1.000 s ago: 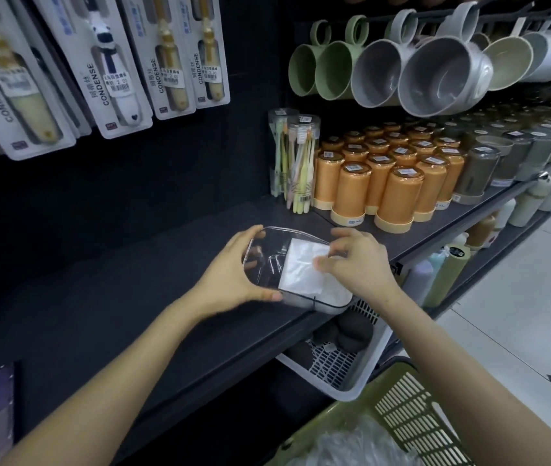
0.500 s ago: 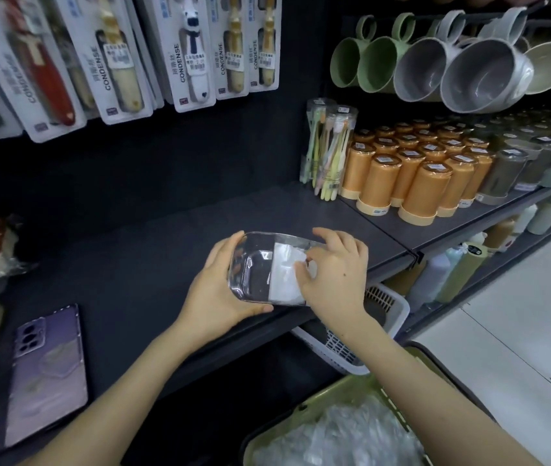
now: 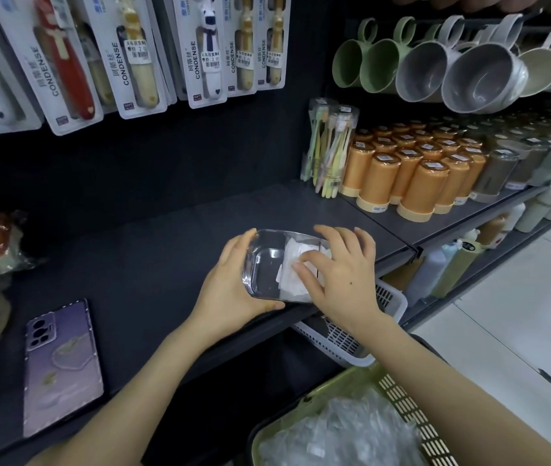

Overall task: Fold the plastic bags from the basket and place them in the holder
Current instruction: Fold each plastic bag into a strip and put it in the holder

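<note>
Right hand's fingers (image 3: 331, 235) are bent over the far side of the folded bag (image 3: 292, 287), thumb flat on its white top. That reads as a pinch, with the bag already inside the right end of the holder (image 3: 264, 270). Left fingers (image 3: 240, 240) wrap the far wall of the clear holder and the thumb hooks its near edge, so the left hand (image 3: 230, 294) is clamped on it.

The holder sits at the front lip of the dark shelf (image 3: 166, 247), and its near corner looks close to the drop. The job now is seating. The right hand (image 3: 344, 280) should push the bag down flat against the end wall and slide the thumb out sideways rather than lift, because thin plastic springs open once pressure goes. The left grip should stay firm and press down, or the smooth holder may skate off the edge.

The left part of the holder shows bare, so there's room for more. Plenty of loose bags (image 3: 341, 432) wait in the green basket (image 3: 412, 408) below, so this looks early in the task.
</note>
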### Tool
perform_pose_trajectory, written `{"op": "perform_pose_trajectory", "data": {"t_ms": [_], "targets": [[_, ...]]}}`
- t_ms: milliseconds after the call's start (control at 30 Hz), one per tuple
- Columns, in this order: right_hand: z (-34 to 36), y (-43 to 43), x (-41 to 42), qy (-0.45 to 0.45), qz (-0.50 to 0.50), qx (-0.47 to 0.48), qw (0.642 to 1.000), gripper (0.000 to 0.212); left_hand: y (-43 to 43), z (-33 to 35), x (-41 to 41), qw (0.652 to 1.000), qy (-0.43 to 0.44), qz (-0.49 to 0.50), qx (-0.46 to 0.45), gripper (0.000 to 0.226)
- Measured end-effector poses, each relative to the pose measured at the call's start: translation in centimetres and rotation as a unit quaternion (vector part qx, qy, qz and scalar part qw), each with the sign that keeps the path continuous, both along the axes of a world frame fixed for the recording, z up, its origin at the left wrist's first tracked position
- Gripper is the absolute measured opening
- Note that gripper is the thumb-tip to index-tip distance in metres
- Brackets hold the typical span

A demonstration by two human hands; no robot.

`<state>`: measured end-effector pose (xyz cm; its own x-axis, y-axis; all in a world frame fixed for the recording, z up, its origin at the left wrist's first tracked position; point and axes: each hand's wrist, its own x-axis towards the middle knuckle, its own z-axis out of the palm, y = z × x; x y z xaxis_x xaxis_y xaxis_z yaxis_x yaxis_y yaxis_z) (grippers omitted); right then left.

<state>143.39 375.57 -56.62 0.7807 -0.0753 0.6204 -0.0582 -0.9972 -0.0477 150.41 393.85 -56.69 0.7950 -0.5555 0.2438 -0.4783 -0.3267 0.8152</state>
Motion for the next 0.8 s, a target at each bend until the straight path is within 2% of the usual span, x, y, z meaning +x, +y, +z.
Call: {"op": "perform_pose_trajectory", "data": {"t_ms": [100,233,400,600,800], "targets": [[0.1,-0.3,0.0,0.028,0.007,0.006,1.0,0.041,0.1,-0.1,-0.1,1.0,-0.007,-0.008,0.004,0.117],[0.5,-0.4,0.6,0.06,-0.016,-0.008,0.998,0.047,0.2,0.2,-0.2,1.0,-0.014,-0.011,0.018,0.118],[0.2,-0.1,1.2,0.105,-0.054,-0.046,0.992,0.048,0.2,0.4,-0.5,0.999,-0.031,-0.009,0.029,0.116],[0.3,0.7,1.3,0.129,-0.084,-0.044,0.987,0.047,0.1,0.6,-0.4,0.999,-0.039,0.0,0.033,0.112],[1.7,-0.4,0.9,0.168,-0.037,-0.01,0.985,0.039,0.2,0.1,-0.1,0.999,-0.024,-0.006,0.028,0.116]]}}
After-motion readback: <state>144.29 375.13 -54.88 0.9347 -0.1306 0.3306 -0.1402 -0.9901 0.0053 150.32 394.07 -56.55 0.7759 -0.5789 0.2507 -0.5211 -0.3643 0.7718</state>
